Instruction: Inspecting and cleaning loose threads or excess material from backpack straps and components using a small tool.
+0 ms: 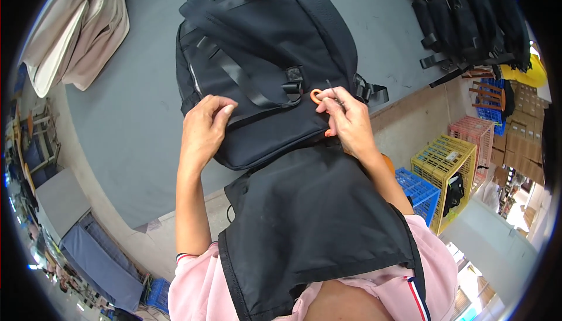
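A black backpack (263, 34) lies on the grey-covered table, its straps and buckles facing up. My left hand (205, 125) rests at the pack's lower left side, thumb and fingertips pressed together. Whatever sits in that pinch, if anything, is too small to make out. Over the lower right of the pack, my right hand (348, 119) is closed around a pair of scissors (317, 96) with orange handle loops. Their dark, thin tip points up and away from me. Between the hands run a webbing strap (237, 78) and a black buckle (293, 79).
Beige bags (88, 34) lie at the table's far left. Several black backpacks (468, 16) are piled at the far right. Right of the table (140, 116) stand a yellow crate (442, 166), a blue crate (418, 191) and a pink crate (471, 133). A black apron (310, 215) covers my front.
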The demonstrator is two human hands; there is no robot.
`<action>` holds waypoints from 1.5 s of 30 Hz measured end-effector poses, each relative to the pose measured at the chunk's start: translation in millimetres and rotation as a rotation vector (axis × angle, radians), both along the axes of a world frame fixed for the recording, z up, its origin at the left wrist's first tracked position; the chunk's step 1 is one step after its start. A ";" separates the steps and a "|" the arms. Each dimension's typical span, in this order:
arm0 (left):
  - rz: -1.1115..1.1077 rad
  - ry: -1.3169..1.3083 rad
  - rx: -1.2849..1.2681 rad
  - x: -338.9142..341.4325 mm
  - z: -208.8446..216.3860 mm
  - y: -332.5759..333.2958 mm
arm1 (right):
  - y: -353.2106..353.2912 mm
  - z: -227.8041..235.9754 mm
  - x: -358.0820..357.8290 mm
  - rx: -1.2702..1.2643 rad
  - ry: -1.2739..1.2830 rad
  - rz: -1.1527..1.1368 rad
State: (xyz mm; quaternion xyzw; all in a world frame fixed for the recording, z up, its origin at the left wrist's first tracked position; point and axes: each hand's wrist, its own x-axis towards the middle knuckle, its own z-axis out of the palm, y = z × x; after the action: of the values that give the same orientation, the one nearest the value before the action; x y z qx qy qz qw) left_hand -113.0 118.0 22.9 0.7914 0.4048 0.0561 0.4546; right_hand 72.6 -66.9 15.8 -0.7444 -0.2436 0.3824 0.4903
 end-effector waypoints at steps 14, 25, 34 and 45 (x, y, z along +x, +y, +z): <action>-0.429 0.050 -0.001 -50.7 1.7 32.8 | 31.4 14.1 -38.2 0.052 -0.153 0.456; -0.676 -0.311 -0.021 -8.7 1.1 24.5 | -7.0 30.9 -70.0 0.211 -0.898 0.429; -0.474 -0.474 0.100 51.5 29.4 -43.6 | -39.7 47.9 -52.0 0.241 -1.036 0.158; -0.140 -0.286 -0.759 61.9 -9.4 -80.4 | -62.4 3.4 -33.1 0.412 -1.320 0.250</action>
State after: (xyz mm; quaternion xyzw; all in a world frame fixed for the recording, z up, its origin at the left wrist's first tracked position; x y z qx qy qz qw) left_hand -51.0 37.6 13.4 0.5774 0.2748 -0.0185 0.7686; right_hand 39.5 -129.2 19.2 -0.6793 -0.6415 -0.1497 0.3234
